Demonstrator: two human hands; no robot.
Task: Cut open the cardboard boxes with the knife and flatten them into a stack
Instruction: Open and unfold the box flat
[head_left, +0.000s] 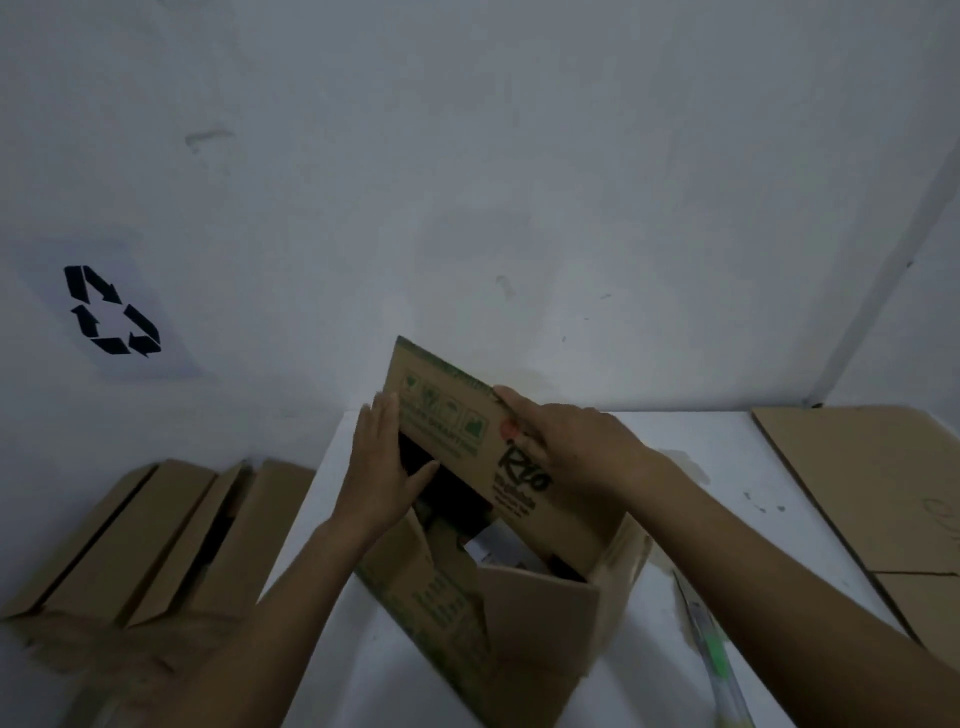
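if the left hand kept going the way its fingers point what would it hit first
Probably the wall. The left hand lies along the left edge of the raised box flap, fingers pointing up and away; nothing else shows beyond them, though depth is unclear.

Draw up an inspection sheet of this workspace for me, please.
Surface: white table, a few marks.
Job's things: printed box open at centre; flattened cardboard at right; blurred long tool, likely the knife, beside the box; open boxes off the table's left.
Clutter: nothing seen.
Grippers: left hand flat against the box's raised flap; right hand grips its top edge.
Cables: nothing seen.
Surroundings: white wall, recycling symbol.
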